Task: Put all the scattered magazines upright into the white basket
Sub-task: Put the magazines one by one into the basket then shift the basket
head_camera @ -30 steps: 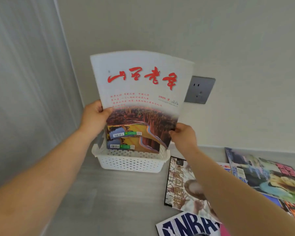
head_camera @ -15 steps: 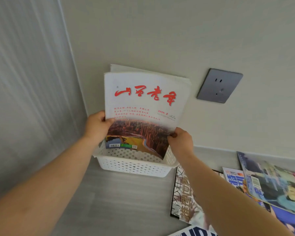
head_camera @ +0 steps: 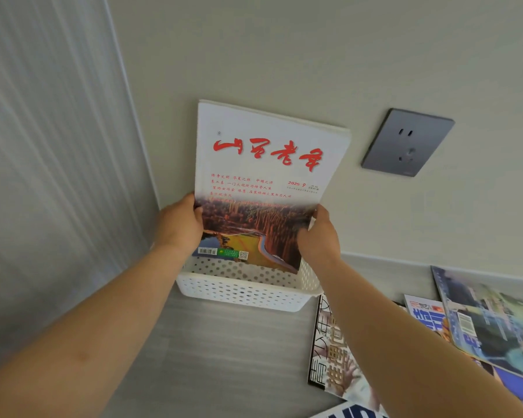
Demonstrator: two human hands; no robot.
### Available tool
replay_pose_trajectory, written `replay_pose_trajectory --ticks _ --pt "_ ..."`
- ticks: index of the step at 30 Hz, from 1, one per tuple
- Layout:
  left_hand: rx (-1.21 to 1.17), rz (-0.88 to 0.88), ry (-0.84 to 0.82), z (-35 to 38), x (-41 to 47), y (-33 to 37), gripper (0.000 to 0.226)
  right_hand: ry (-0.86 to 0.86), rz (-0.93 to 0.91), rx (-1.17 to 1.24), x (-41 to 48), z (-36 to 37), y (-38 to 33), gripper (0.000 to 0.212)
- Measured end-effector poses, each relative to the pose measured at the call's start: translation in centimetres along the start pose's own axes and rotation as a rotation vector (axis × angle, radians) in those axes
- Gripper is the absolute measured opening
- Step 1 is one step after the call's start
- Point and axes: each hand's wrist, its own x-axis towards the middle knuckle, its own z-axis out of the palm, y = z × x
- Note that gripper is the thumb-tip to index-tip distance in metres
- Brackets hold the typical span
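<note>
A white magazine with red characters and a landscape photo (head_camera: 263, 182) stands upright in the white perforated basket (head_camera: 242, 292), leaning back against the wall. More pages show behind its top edge. My left hand (head_camera: 180, 223) grips its left edge and my right hand (head_camera: 317, 236) grips its right edge, both just above the basket rim. The magazine's bottom edge is hidden inside the basket.
Several magazines lie flat on the grey table (head_camera: 224, 357) at the right: a black-and-white one (head_camera: 329, 351), a blue-titled one (head_camera: 426, 315) and a large glossy one (head_camera: 495, 321). A grey wall socket (head_camera: 406, 143) sits above them. A curtain (head_camera: 43, 146) hangs at the left.
The magazine has gone down into the basket and back against the wall, with both hands still on its edges. The view has tilted up and closer.
</note>
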Motion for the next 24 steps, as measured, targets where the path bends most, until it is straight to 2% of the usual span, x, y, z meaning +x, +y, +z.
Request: replay_pose_trajectory --ticks 3,5,11,15,18,21,24 --pt "0.143 0.042 0.038 0.1 0.1 -0.5 0.027 -0.002 -0.011 -0.013 0.1 0.2 0.4 0.045" --pt "0.155 0.043 0.022 0.2 0.1 -0.6 0.027 -0.025 -0.024 -0.003 0.1 -0.1 0.6 0.045" --pt "0.018 0.026 -0.020 -0.1 -1.3 -0.4 0.039 -0.064 -0.022 0.026 -1.2 -2.5 0.8 0.056" --pt "-0.056 0.034 0.079 -1.0 -4.3 0.3 0.053 -0.035 -0.049 0.012 -3.7 -5.1 1.8 0.051" --pt "-0.166 0.048 0.110 -1.8 -8.5 1.4 0.046 -0.009 -0.070 0.008 -6.9 -7.7 3.5 0.046" --pt "-0.313 0.035 0.004 -1.1 -14.5 2.2 0.031 0.007 -0.048 -0.023 -10.8 -10.0 6.5 0.040" --pt "-0.364 -0.041 -0.235 1.1 -21.1 2.6 0.029 -0.039 0.006 -0.100 -14.9 -11.6 10.9 0.038"
